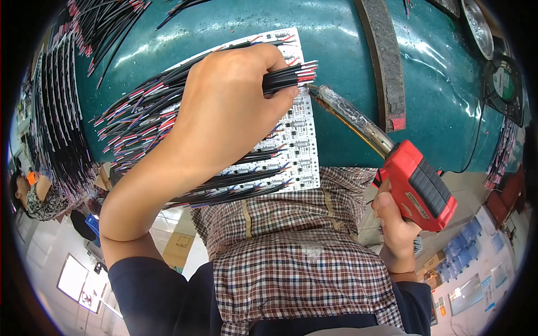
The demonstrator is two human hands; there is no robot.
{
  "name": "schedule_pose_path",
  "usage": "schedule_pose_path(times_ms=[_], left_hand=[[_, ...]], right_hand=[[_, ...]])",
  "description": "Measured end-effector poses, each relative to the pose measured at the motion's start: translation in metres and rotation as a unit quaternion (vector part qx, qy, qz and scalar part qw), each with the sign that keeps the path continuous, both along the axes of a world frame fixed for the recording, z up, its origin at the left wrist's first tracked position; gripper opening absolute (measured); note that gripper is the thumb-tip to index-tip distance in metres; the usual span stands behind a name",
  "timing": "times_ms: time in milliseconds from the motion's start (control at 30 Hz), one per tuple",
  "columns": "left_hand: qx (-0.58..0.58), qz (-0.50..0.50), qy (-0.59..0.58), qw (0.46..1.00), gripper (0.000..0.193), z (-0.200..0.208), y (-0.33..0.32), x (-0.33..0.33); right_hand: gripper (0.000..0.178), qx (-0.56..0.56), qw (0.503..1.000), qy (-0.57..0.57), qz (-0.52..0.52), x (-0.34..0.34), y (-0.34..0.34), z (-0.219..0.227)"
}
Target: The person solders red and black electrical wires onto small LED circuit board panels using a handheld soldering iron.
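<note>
My left hand (227,92) is closed round a bundle of black cables (282,79) whose red and white stripped ends point right. It is above a white panel of circuit boards (303,147) on the table. Rows of black cables lie across that panel, with blue, brown and red ends showing. In my right hand (395,223) is a red and black soldering gun (416,182). Its metal barrel slants up to the left, and the tip ends close to the bundle's wire ends, beside the board edge; whether it touches cannot be made out.
A dark bar (386,61) with a red patch lies on the green table (336,56), right of the boards. Loose cables (106,28) pile at the far left, above more wired boards (59,112). At the right are a metal dish (477,28) and a solder reel (502,81).
</note>
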State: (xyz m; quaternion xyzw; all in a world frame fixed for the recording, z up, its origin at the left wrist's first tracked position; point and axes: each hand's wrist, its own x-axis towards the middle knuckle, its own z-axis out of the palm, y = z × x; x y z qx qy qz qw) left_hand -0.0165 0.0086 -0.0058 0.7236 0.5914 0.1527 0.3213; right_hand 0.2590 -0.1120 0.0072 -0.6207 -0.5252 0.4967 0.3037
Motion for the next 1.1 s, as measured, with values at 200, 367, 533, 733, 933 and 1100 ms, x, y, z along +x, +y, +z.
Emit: schedule_pose_path(times_ms=[200, 367, 533, 733, 933, 1100], left_hand=[[-0.005, -0.001, -0.002, 1.000, 0.019, -0.001, 0.000, -0.002], [0.011, -0.022, 0.010, 1.000, 0.020, 0.001, 0.005, -0.004], [0.019, -0.037, 0.020, 0.999, 0.022, 0.002, 0.007, -0.005], [0.002, -0.042, 0.003, 0.999, 0.022, 0.003, 0.008, -0.005], [0.019, -0.047, 0.021, 0.999, 0.023, 0.004, 0.009, -0.005], [0.026, -0.040, 0.026, 0.999, 0.023, 0.003, 0.007, -0.004]], right_hand=[[0.033, -0.006, 1.000, 0.020, 0.002, 0.001, -0.001, -0.001], [0.036, -0.049, 0.998, 0.022, -0.043, 0.001, -0.007, 0.003], [0.032, -0.032, 0.997, 0.032, -0.055, -0.004, -0.005, 0.002], [0.022, -0.018, 1.000, 0.010, 0.001, 0.000, -0.006, -0.002], [0.018, -0.024, 1.000, 0.017, -0.002, -0.004, -0.005, 0.003], [0.018, -0.072, 0.987, 0.097, -0.107, -0.012, -0.002, 0.007]])
